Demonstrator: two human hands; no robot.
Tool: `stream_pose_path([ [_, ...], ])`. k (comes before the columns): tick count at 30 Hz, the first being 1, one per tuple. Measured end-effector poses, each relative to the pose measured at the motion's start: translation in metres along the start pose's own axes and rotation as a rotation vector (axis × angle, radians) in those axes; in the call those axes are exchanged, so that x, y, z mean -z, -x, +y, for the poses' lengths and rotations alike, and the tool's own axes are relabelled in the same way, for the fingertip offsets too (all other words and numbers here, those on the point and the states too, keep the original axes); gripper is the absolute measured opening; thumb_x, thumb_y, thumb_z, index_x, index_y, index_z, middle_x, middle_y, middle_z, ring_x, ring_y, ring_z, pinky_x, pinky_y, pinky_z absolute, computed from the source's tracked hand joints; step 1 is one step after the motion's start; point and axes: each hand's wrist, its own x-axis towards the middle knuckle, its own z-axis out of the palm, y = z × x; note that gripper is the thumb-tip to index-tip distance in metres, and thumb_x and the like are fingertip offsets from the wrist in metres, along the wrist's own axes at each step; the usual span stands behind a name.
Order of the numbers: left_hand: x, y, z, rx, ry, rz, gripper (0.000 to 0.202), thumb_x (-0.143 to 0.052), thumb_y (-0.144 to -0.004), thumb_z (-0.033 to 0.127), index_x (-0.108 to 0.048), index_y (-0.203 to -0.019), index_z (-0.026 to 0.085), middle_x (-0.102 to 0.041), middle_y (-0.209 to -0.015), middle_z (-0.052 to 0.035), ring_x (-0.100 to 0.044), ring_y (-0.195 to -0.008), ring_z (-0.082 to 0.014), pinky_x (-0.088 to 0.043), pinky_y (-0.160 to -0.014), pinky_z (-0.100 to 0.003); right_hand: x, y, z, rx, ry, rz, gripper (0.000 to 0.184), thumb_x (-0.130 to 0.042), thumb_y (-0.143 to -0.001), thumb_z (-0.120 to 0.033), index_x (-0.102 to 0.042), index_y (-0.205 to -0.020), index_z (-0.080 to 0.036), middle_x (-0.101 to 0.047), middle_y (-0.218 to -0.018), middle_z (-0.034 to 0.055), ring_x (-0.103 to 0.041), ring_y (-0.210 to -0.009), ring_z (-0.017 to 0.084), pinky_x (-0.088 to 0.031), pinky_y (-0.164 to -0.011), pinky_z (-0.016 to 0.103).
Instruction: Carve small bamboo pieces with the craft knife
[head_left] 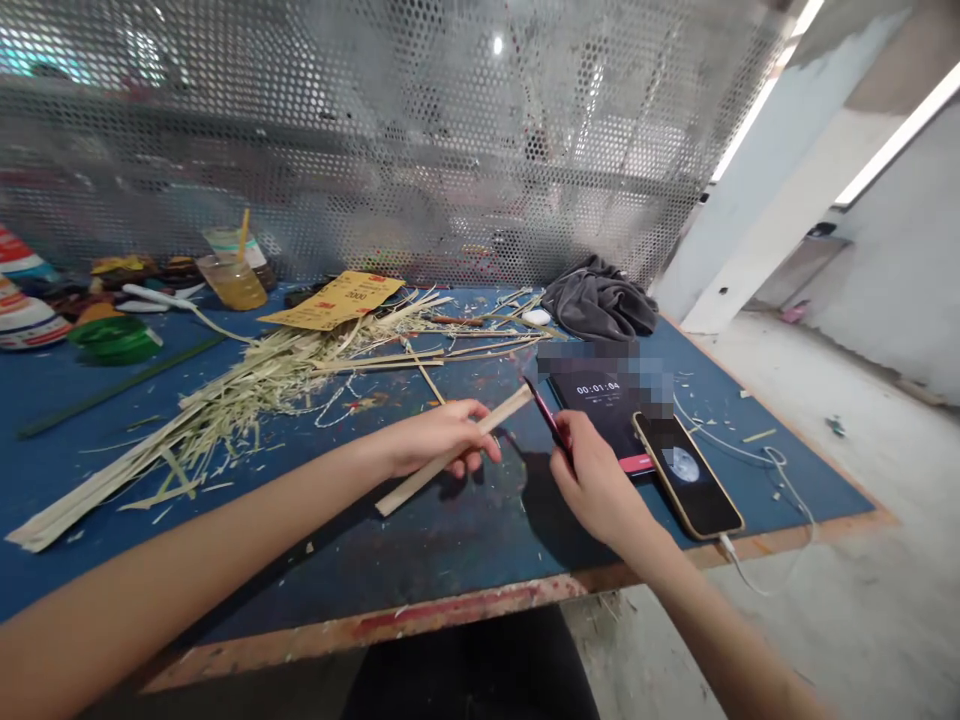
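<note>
My left hand [442,437] is closed around the middle of a flat, pale bamboo strip [420,482], which slants up to the right above the table. In my right hand [592,475] is a slim dark red knife [553,420], its thin tip beside the strip's upper end. I cannot tell whether the tip touches the strip. Behind my left hand, a narrow stick [424,370] lies on the table. Just right of my right hand are a tablet [604,405] showing a timer and a phone [688,475] overlapping its edge.
A heap of split strips and shavings [247,385] covers the left, with yellow sandpaper [341,300] on top. A dark grey cloth [604,300] lies at the back right. At the back left stand a cup [232,283] and green tape [114,340]. A white cable [795,490] hangs over the table edge.
</note>
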Motion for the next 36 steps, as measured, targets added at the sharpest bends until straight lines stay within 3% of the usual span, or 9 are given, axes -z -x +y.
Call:
stream_pose_path([
  [4,0.007,-0.014,0.016,-0.153,-0.002,0.034,0.027,-0.043,-0.091,0.047,-0.045,-0.1,0.021,-0.045,-0.055,0.0087,-0.026,-0.037,-0.0031,-0.021,-0.037,-0.014,0.007,-0.041,-0.005,0.077,-0.015,0.174,0.012,-0.039,-0.084,-0.016,-0.043,-0.095,-0.018,-0.055,-0.084,0.0048,-0.055,-0.073,0.018,-0.045,-0.071,0.031],
  [6,0.012,-0.017,0.021,-0.222,-0.064,0.096,0.03,-0.038,-0.093,0.047,-0.049,-0.102,0.021,-0.042,-0.053,0.008,-0.03,-0.037,-0.0045,-0.023,-0.037,-0.014,0.008,-0.057,-0.008,0.094,-0.032,0.196,0.016,-0.038,-0.089,-0.021,-0.043,-0.103,-0.017,-0.058,-0.085,0.005,-0.058,-0.073,0.018,-0.046,-0.07,0.031],
  [9,0.02,-0.018,0.026,-0.274,-0.136,0.181,0.027,-0.039,-0.092,0.039,-0.053,-0.094,0.016,-0.054,-0.069,0.0001,-0.051,-0.053,-0.0092,-0.038,-0.045,-0.018,0.002,-0.069,-0.01,0.149,-0.023,0.192,0.035,-0.034,-0.096,-0.028,-0.037,-0.128,-0.016,-0.064,-0.102,0.0106,-0.064,-0.084,0.021,-0.049,-0.073,0.033],
  [13,0.029,-0.015,0.028,-0.321,-0.212,0.226,0.028,-0.039,-0.092,0.037,-0.055,-0.094,0.015,-0.053,-0.074,-0.0008,-0.047,-0.055,-0.0097,-0.039,-0.049,-0.021,-0.009,-0.069,-0.007,0.234,0.106,0.185,0.043,-0.029,-0.097,-0.023,-0.035,-0.139,-0.017,-0.057,-0.127,0.0166,-0.062,-0.107,0.025,-0.051,-0.081,0.037],
  [19,0.037,-0.015,0.023,-0.398,-0.416,0.369,0.038,-0.038,-0.092,0.048,-0.059,-0.099,0.017,-0.045,-0.067,0.0017,-0.04,-0.056,-0.0115,-0.032,-0.052,-0.023,-0.015,-0.064,-0.001,0.283,0.295,0.098,0.046,-0.027,-0.095,-0.02,-0.041,-0.139,-0.014,-0.064,-0.091,0.0119,-0.066,-0.078,0.024,-0.053,-0.065,0.034],
  [24,0.039,-0.016,0.023,-0.368,-0.476,0.39,0.039,-0.037,-0.091,0.049,-0.06,-0.097,0.018,-0.052,-0.072,-0.0012,-0.047,-0.063,-0.0149,-0.035,-0.058,-0.025,-0.02,-0.062,0.0,0.234,0.323,0.04,0.045,-0.028,-0.097,-0.022,-0.043,-0.138,-0.013,-0.065,-0.104,0.0157,-0.066,-0.089,0.025,-0.054,-0.071,0.033],
  [31,0.032,-0.02,0.017,-0.353,-0.588,0.421,0.038,-0.034,-0.093,0.045,-0.057,-0.077,0.019,-0.053,-0.065,0.0004,-0.047,-0.06,-0.0146,-0.034,-0.059,-0.025,-0.031,-0.063,-0.002,0.146,0.396,-0.056,0.047,-0.029,-0.094,-0.013,-0.041,-0.139,-0.01,-0.063,-0.115,0.0202,-0.067,-0.095,0.027,-0.054,-0.071,0.035],
  [34,0.044,-0.027,0.013,-0.349,-0.561,0.461,0.036,-0.037,-0.091,0.042,-0.054,-0.071,0.018,-0.052,-0.062,0.0005,-0.046,-0.056,-0.0134,-0.033,-0.056,-0.024,-0.036,-0.059,0.001,0.12,0.359,-0.11,0.046,-0.032,-0.093,-0.01,-0.043,-0.137,-0.01,-0.066,-0.111,0.0184,-0.068,-0.094,0.025,-0.053,-0.077,0.035],
  [36,0.061,-0.028,0.015,-0.359,-0.53,0.568,0.034,-0.033,-0.092,0.041,-0.051,-0.073,0.018,-0.052,-0.065,-0.0007,-0.046,-0.056,-0.0135,-0.033,-0.054,-0.024,-0.038,-0.057,0.007,0.108,0.339,-0.132,0.042,-0.034,-0.091,-0.009,-0.049,-0.131,-0.011,-0.07,-0.101,0.0157,-0.069,-0.09,0.024,-0.053,-0.078,0.033],
])
